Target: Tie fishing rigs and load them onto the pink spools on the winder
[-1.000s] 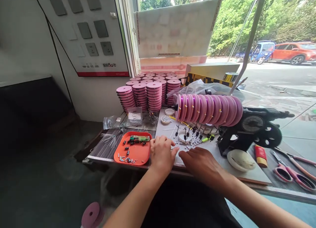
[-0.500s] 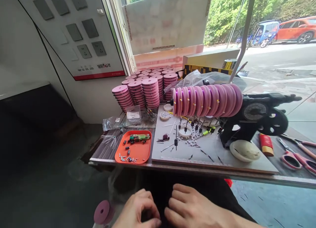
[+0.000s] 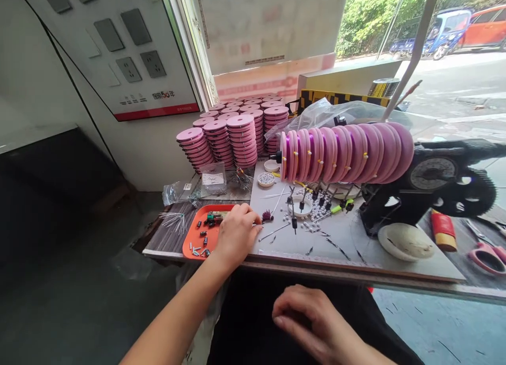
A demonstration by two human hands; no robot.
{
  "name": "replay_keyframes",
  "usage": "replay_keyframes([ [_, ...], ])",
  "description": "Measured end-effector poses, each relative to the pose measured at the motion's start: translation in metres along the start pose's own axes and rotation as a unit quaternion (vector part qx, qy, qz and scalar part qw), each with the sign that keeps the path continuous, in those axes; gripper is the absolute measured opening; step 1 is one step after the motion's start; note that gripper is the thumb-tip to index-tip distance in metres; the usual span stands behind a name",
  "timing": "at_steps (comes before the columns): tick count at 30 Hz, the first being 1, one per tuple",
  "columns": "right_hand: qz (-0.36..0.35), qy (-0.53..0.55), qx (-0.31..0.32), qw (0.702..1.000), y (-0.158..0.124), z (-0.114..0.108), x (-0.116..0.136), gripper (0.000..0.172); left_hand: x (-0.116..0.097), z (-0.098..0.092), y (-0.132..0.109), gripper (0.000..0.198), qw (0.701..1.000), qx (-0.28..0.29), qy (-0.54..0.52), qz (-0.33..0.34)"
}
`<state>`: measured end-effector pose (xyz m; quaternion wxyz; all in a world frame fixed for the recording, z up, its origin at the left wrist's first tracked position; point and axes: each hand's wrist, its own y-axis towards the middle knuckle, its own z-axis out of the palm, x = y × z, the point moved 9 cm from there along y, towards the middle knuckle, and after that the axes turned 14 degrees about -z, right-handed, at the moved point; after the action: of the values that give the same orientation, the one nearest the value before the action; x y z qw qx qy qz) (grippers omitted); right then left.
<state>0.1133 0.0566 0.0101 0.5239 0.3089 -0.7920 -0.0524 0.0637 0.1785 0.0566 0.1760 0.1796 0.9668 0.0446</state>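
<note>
- Head view: left hand (image 3: pixel 237 233) covers the right edge of the smooth orange tray (image 3: pixel 193 237), fingers curled; I cannot tell whether it grips anything.
- A bristly dark tuft (image 3: pixel 268 215) lies just right of its fingertips.
- Right hand (image 3: pixel 308 317), loosely bent and empty, lies on near black cloth (image 3: pixel 245 328).

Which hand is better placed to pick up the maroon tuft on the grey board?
Likely left: the left hand rests beside the maroon tuft on the board; the right hand is low, off it.
</note>
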Motion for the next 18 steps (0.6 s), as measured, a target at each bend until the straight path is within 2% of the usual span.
replay_keyframes([
  [3, 0.018, 0.011, -0.012, 1.0, -0.003, -0.005, -0.001, 0.014, -0.002, -0.006, -0.008, 0.008, 1.0, 0.003, -0.012, 0.001],
  [5, 0.036, 0.008, -0.038, 0.999, -0.007, -0.015, -0.003, 0.015, -0.001, -0.014, -0.021, 0.01, 0.996, 0.022, -0.089, -0.014],
  [6, 0.047, -0.003, -0.059, 0.997, -0.009, -0.023, -0.005, 0.016, 0.002, -0.015, -0.029, 0.01, 0.982, 0.048, -0.178, -0.037],
  [7, 0.054, -0.021, -0.087, 0.995, -0.011, -0.034, -0.006, 0.017, 0.005, -0.012, -0.039, 0.011, 0.953, 0.085, -0.282, -0.068],
  [9, 0.062, -0.085, -0.141, 0.984, -0.013, -0.06, -0.008, 0.019, 0.011, 0.001, -0.06, 0.011, 0.867, 0.147, -0.457, -0.136],
  [11, 0.06, -0.175, -0.172, 0.968, -0.01, -0.084, -0.008, 0.019, 0.017, 0.018, -0.08, 0.013, 0.788, 0.168, -0.556, -0.204],
  [12, 0.06, -0.224, -0.173, 0.957, -0.006, -0.094, -0.008, 0.019, 0.019, 0.026, -0.088, 0.018, 0.758, 0.168, -0.585, -0.234],
  [15, 0.084, -0.352, -0.119, 0.925, 0.013, -0.106, -0.016, 0.018, 0.025, 0.047, -0.103, 0.021, 0.695, 0.149, -0.64, -0.292],
  [18, 0.139, -0.431, -0.026, 0.891, 0.033, -0.102, -0.031, 0.021, 0.028, 0.058, -0.106, 0.014, 0.665, 0.126, -0.669, -0.309],
])
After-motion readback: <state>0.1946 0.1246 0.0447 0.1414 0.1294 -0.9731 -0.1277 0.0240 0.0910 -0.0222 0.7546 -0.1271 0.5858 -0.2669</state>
